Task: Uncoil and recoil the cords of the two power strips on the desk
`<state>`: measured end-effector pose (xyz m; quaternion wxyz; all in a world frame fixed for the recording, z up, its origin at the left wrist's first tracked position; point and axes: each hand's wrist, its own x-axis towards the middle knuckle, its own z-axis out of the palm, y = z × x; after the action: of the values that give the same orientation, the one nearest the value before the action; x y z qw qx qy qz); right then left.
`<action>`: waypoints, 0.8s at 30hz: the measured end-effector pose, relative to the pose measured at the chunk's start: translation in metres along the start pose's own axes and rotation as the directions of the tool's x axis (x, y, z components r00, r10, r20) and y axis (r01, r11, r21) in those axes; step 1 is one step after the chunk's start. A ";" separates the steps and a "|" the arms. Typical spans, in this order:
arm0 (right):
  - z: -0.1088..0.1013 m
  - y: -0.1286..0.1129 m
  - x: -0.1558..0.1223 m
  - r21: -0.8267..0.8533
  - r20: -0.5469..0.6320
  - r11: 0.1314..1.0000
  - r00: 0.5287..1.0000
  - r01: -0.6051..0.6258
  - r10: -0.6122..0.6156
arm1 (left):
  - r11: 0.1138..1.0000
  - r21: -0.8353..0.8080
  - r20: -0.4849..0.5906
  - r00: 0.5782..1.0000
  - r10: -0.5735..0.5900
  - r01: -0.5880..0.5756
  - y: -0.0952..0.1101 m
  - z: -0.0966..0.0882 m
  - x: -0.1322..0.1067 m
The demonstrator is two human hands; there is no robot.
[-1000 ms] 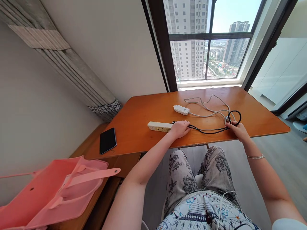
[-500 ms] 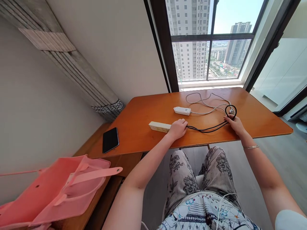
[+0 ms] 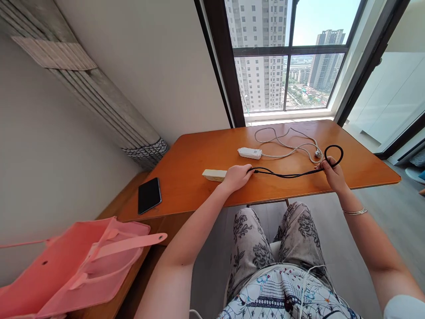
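Observation:
A black cable (image 3: 288, 176) stretches doubled between my two hands above the table. My left hand (image 3: 237, 177) is closed round its left end, beside a cream power strip (image 3: 214, 175) that is partly hidden behind the hand. My right hand (image 3: 333, 174) pinches the other end, and a loop of the cable stands up above its fingers. Behind the cable lies a small white power strip (image 3: 250, 153), its white cord (image 3: 292, 153) spread in loose loops toward the window. The cord's plug (image 3: 318, 153) rests just left of the black loop.
A dark-screened phone (image 3: 149, 195) lies on the left of the orange-brown table (image 3: 195, 150). Left of the table, an open pink bag (image 3: 109, 261) sits on a wooden surface. The window (image 3: 288, 79) is beyond the far edge.
My right hand has moved right with the black cable's loop, and the cable is now straighter. My left hand has shifted slightly left. The view has turned a little.

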<state>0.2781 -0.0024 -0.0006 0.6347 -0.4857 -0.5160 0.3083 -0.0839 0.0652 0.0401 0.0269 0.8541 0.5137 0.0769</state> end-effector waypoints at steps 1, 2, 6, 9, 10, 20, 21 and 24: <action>0.000 -0.002 -0.001 0.004 -0.011 1.000 1.000 0.006 -0.006 | 1.000 -0.010 -0.011 1.000 -0.004 0.004 -0.001 -0.002 -0.001; 0.000 -0.003 -0.002 0.004 -0.017 1.000 1.000 0.006 -0.006 | 1.000 -0.023 -0.024 1.000 -0.009 0.008 -0.003 -0.005 -0.001; 0.000 -0.011 -0.004 0.003 -0.036 1.000 0.999 0.014 -0.014 | 0.997 -0.073 -0.068 0.997 -0.044 0.039 -0.009 -0.015 -0.001; -0.004 -0.015 -0.003 0.017 -0.055 0.999 0.998 0.038 -0.037 | 0.988 -0.127 -0.117 0.988 -0.104 0.089 -0.015 -0.024 0.000; -0.006 -0.016 -0.003 0.008 -0.064 0.999 0.997 0.038 -0.037 | 0.982 -0.157 -0.133 0.983 -0.124 0.103 -0.017 -0.027 0.001; -0.032 -0.023 -0.007 0.191 0.109 0.965 0.981 -0.179 0.161 | 0.863 -0.474 -0.204 0.933 -0.297 0.171 -0.041 -0.049 0.014; -0.034 -0.026 -0.008 0.202 0.153 0.963 0.977 -0.180 0.151 | 0.854 -0.494 -0.215 0.927 -0.306 0.166 -0.044 -0.050 0.016; -0.042 -0.034 -0.007 0.055 0.344 0.989 0.932 -0.138 0.111 | 0.800 -0.575 -0.242 0.899 -0.366 0.171 -0.056 -0.054 0.024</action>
<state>0.3123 -0.0323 0.0287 0.5336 -0.4319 -0.5734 0.4471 -0.1308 0.1108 0.0883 0.1875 0.7019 0.5851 0.3603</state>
